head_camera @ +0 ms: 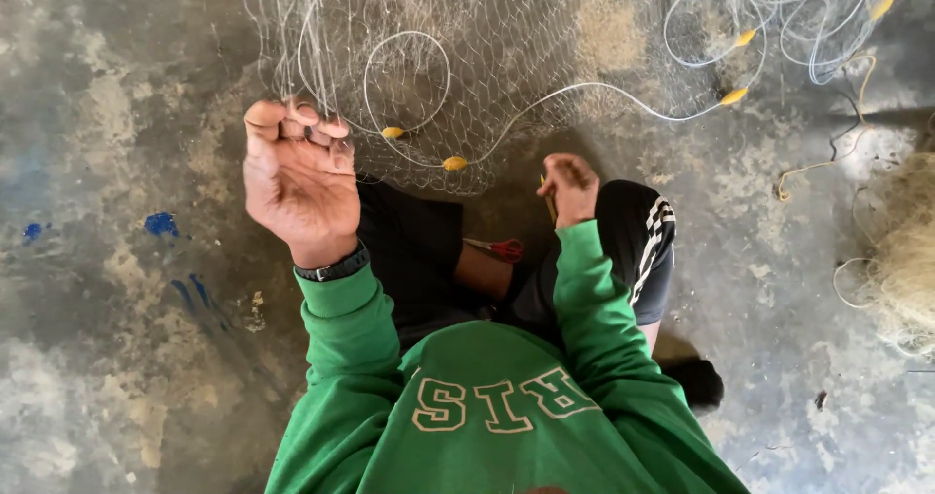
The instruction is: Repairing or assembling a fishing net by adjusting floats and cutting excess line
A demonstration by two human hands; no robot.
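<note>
Across the stained concrete floor [117,377] in front of me spreads the fishing net [506,56], its fine pale mesh covering the upper middle of what I see and draping down toward my lap. A white float line [604,90] loops through it, strung with small yellow floats [454,163], and more coils of that line lie tangled at the upper right. A heap of pale, bunched netting [911,260] sits at the right edge, well apart from my hands.

I sit on the floor in a green sweatshirt [487,406] and black shorts [638,236]. My left hand [297,177] is raised, palm toward me, its fingers curled shut around a gathered bunch of mesh at the net's lower left edge. A dark band [334,266] circles that wrist.

My right hand [571,187] is lower, near the net's bottom hem, pinched closed on a thin yellow netting needle [548,200], most of it hidden behind my fingers.

Red-handled scissors [499,249] rest on my lap between my arms, touching neither hand.
</note>
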